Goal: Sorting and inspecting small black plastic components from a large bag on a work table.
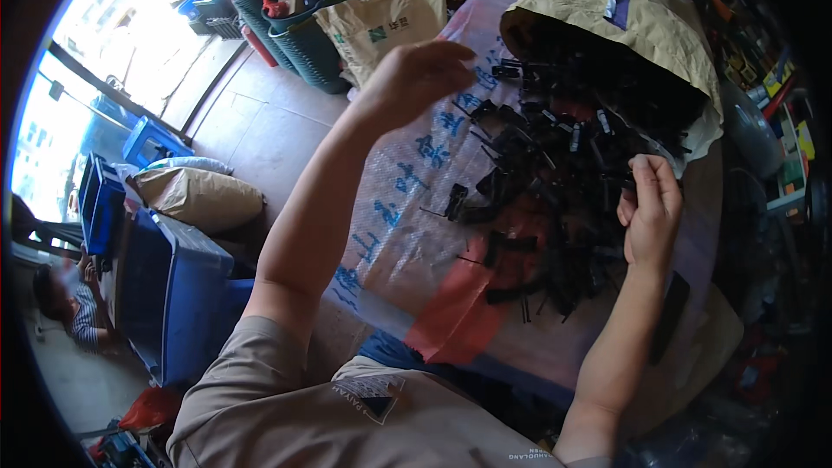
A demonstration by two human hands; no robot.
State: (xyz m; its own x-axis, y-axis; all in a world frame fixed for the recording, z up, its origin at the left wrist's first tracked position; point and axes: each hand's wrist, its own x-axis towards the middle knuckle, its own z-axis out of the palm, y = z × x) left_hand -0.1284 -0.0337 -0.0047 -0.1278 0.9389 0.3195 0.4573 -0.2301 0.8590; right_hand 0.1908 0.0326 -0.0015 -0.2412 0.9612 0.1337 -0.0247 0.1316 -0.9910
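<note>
Here, thin-stemmed black parts (563, 182) lie jumbled; my left hand (414, 80) is loose, my right hand's (654, 206) grip I cannot tell.

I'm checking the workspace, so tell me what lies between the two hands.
In the head view, a heap of black parts on a whitish woven plastic sheet lies between the left hand and right hand.

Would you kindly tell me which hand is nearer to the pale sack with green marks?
Left. The left hand appears just below and right of the sack; the right hand is farther right, at the right edge of the black parts.
</note>
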